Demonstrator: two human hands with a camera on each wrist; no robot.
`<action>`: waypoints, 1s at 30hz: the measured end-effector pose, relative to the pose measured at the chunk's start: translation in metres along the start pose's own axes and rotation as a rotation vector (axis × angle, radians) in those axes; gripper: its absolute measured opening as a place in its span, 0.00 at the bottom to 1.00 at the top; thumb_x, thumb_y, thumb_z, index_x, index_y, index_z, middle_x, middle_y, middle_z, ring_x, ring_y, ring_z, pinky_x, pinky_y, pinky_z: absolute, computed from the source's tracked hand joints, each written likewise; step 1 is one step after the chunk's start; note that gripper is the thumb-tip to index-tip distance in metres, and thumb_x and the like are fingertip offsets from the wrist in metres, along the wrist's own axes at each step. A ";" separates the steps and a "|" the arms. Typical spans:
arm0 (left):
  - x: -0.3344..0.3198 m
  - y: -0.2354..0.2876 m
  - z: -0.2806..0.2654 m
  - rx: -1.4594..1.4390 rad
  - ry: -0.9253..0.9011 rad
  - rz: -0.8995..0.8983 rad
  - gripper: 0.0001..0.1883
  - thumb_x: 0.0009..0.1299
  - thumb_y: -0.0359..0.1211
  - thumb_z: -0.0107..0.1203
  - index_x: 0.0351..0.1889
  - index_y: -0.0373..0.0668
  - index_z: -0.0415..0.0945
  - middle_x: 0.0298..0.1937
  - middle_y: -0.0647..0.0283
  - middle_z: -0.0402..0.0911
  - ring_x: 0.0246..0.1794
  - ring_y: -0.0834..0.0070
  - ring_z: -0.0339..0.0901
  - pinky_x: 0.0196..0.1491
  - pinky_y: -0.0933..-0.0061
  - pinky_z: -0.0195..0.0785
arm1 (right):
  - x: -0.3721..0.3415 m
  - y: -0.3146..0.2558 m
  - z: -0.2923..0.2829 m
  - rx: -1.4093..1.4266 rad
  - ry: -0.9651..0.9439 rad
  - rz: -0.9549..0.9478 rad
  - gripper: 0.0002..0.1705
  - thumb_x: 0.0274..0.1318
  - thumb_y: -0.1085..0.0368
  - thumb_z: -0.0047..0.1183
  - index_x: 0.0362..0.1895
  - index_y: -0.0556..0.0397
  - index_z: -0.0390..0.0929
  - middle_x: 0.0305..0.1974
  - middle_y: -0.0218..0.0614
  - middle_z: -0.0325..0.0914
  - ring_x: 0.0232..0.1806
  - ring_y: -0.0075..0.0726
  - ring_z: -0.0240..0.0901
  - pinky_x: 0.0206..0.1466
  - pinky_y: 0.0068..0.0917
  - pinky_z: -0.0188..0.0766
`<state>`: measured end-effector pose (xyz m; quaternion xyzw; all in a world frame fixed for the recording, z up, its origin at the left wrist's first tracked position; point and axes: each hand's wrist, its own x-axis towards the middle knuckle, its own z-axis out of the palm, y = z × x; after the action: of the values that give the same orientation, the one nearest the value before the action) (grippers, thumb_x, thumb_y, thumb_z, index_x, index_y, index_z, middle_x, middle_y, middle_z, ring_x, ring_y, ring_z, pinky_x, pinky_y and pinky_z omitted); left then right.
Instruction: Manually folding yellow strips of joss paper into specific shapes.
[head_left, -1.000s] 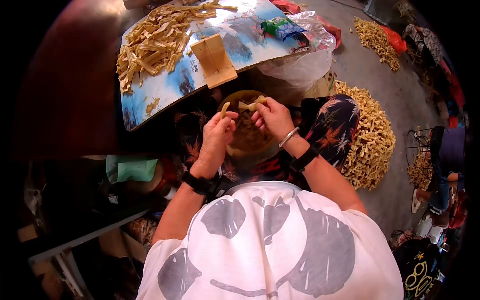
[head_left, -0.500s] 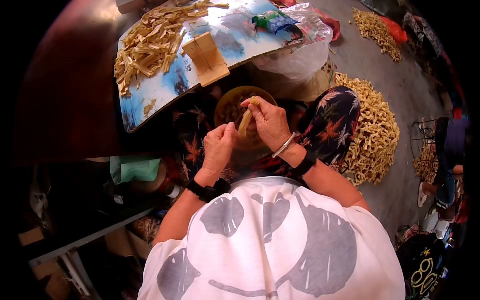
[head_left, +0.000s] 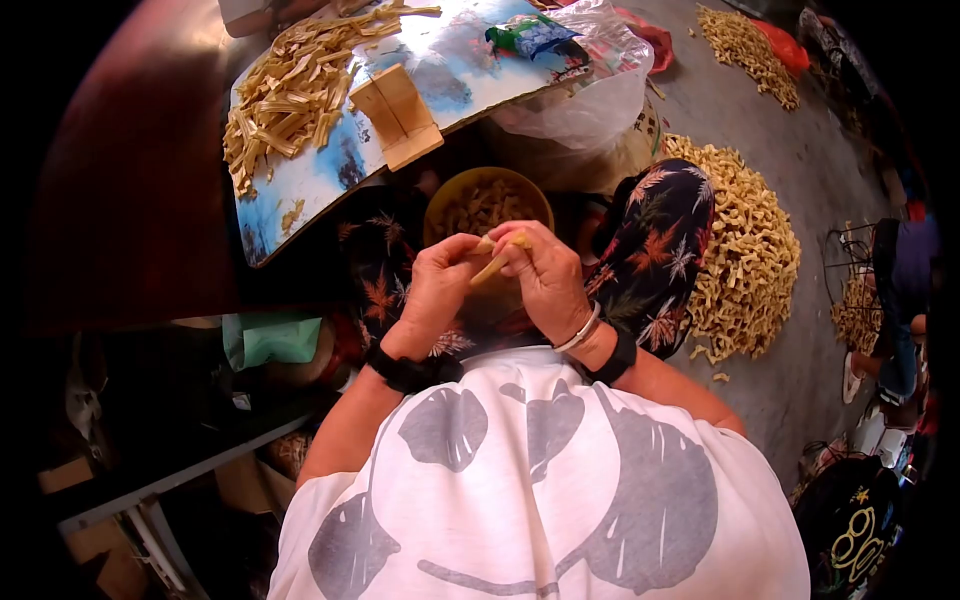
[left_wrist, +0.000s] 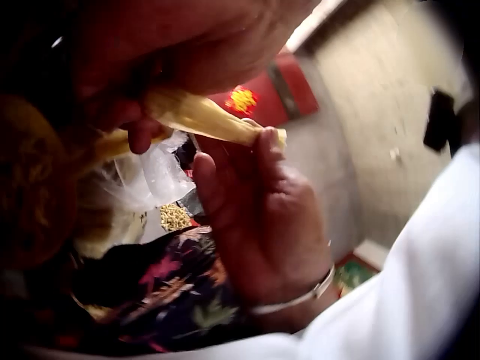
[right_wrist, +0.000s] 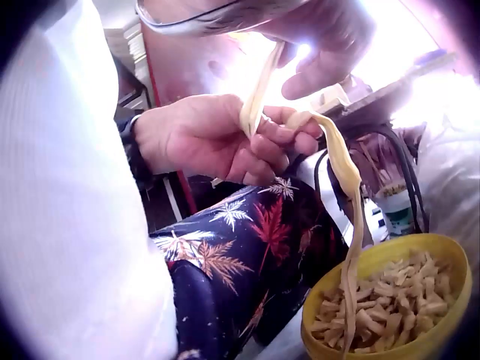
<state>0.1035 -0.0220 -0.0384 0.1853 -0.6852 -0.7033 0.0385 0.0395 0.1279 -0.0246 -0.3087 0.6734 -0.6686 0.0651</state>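
Both hands are close together above a yellow bowl (head_left: 545,205) with short pale pieces in it. A long, soft, pale yellow strip (right_wrist: 341,161) is bent between them, one end hanging over the bowl in the right wrist view. My left hand (head_left: 438,288) pinches the strip between thumb and fingers. My right hand (head_left: 550,278), with a bracelet at the wrist, pinches another stretch of it, and in the left wrist view its thumb (left_wrist: 268,148) presses near one end. Part of the strip is hidden behind the fingers.
A blue-and-white tabletop (head_left: 460,60) ahead bears a heap of flat strips (head_left: 290,105) and a small wooden stand (head_left: 398,118). Clear plastic (head_left: 590,90) hangs off its edge. A large pile of short pieces (head_left: 745,260) lies on the floor beside the right knee.
The hands were apart, then came together over the bowl. The strip hung in a loop from the right hand half a second ago and now runs between both hands' fingers.
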 end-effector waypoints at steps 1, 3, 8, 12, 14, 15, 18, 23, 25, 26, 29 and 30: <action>-0.001 0.007 -0.001 0.374 -0.037 0.221 0.10 0.67 0.19 0.53 0.44 0.37 0.78 0.38 0.57 0.81 0.34 0.66 0.81 0.38 0.73 0.75 | 0.002 0.001 -0.001 0.004 0.008 0.045 0.08 0.67 0.67 0.49 0.44 0.58 0.76 0.35 0.40 0.79 0.33 0.38 0.80 0.35 0.25 0.78; 0.002 0.018 -0.003 0.850 -0.179 0.490 0.12 0.62 0.17 0.54 0.42 0.39 0.77 0.36 0.54 0.77 0.32 0.58 0.79 0.34 0.69 0.73 | 0.006 0.012 -0.005 -0.018 -0.024 0.104 0.10 0.68 0.63 0.49 0.46 0.57 0.76 0.37 0.37 0.80 0.34 0.32 0.80 0.30 0.24 0.79; -0.003 0.046 0.006 1.022 0.056 0.779 0.10 0.62 0.18 0.54 0.40 0.37 0.77 0.35 0.55 0.76 0.32 0.56 0.79 0.33 0.66 0.74 | 0.013 0.025 -0.006 0.264 -0.088 0.678 0.11 0.69 0.61 0.50 0.46 0.55 0.76 0.32 0.34 0.81 0.27 0.24 0.78 0.22 0.23 0.75; -0.009 0.045 0.006 1.173 0.091 0.694 0.12 0.62 0.18 0.54 0.42 0.38 0.78 0.35 0.55 0.75 0.32 0.56 0.79 0.32 0.66 0.74 | 0.015 0.023 0.004 0.240 -0.058 0.610 0.11 0.67 0.60 0.53 0.43 0.56 0.77 0.31 0.34 0.81 0.26 0.25 0.78 0.25 0.22 0.75; -0.009 0.043 0.006 1.155 0.113 0.637 0.13 0.62 0.18 0.54 0.44 0.38 0.78 0.35 0.56 0.76 0.32 0.55 0.79 0.34 0.66 0.74 | 0.012 0.021 0.006 0.221 -0.063 0.497 0.12 0.66 0.60 0.54 0.43 0.57 0.78 0.31 0.34 0.82 0.29 0.25 0.78 0.29 0.22 0.75; -0.007 0.043 0.007 1.109 0.130 0.629 0.14 0.61 0.18 0.54 0.44 0.38 0.79 0.35 0.56 0.76 0.32 0.55 0.79 0.34 0.66 0.75 | 0.010 0.019 0.006 0.216 -0.080 0.430 0.12 0.66 0.61 0.54 0.43 0.57 0.79 0.33 0.34 0.82 0.31 0.25 0.78 0.32 0.22 0.75; -0.003 0.039 0.006 0.951 0.132 0.676 0.14 0.60 0.19 0.56 0.44 0.39 0.78 0.35 0.56 0.75 0.32 0.57 0.79 0.35 0.65 0.75 | 0.009 0.028 0.003 0.094 -0.099 0.229 0.12 0.65 0.61 0.55 0.45 0.57 0.79 0.36 0.34 0.81 0.36 0.24 0.78 0.39 0.22 0.74; -0.003 0.038 0.004 0.849 0.148 0.683 0.14 0.64 0.18 0.53 0.46 0.38 0.80 0.37 0.56 0.78 0.33 0.58 0.79 0.38 0.68 0.74 | 0.015 0.039 -0.010 0.323 -0.359 0.340 0.11 0.66 0.61 0.54 0.46 0.54 0.79 0.39 0.28 0.78 0.39 0.19 0.73 0.40 0.19 0.70; 0.002 0.027 -0.002 0.843 0.171 0.713 0.11 0.67 0.19 0.53 0.45 0.38 0.80 0.35 0.60 0.79 0.30 0.66 0.79 0.36 0.73 0.73 | 0.024 0.033 -0.024 0.713 -0.620 0.742 0.09 0.68 0.63 0.53 0.48 0.52 0.78 0.43 0.24 0.77 0.40 0.18 0.70 0.43 0.17 0.69; 0.002 0.023 -0.004 0.702 0.175 0.564 0.09 0.68 0.21 0.54 0.44 0.38 0.80 0.33 0.63 0.79 0.29 0.71 0.77 0.34 0.76 0.71 | 0.023 0.032 -0.023 0.759 -0.546 0.739 0.09 0.67 0.63 0.53 0.48 0.52 0.77 0.43 0.24 0.77 0.40 0.17 0.70 0.43 0.17 0.70; -0.002 0.019 -0.011 0.283 0.189 0.186 0.05 0.74 0.29 0.55 0.42 0.39 0.80 0.29 0.74 0.78 0.26 0.91 0.69 0.28 0.88 0.61 | 0.021 0.029 -0.020 0.742 -0.351 0.673 0.13 0.66 0.60 0.56 0.50 0.51 0.77 0.40 0.22 0.77 0.37 0.14 0.70 0.43 0.16 0.72; -0.005 0.023 -0.008 0.179 0.162 0.145 0.05 0.74 0.29 0.55 0.42 0.39 0.80 0.29 0.73 0.77 0.25 0.90 0.68 0.28 0.88 0.60 | 0.023 0.027 -0.019 0.659 -0.340 0.632 0.13 0.65 0.60 0.57 0.48 0.52 0.77 0.39 0.23 0.77 0.34 0.14 0.70 0.39 0.15 0.71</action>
<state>0.1059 -0.0297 -0.0145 0.1945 -0.7516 -0.6172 0.1277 0.0025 0.1309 -0.0411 -0.1572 0.4663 -0.7338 0.4683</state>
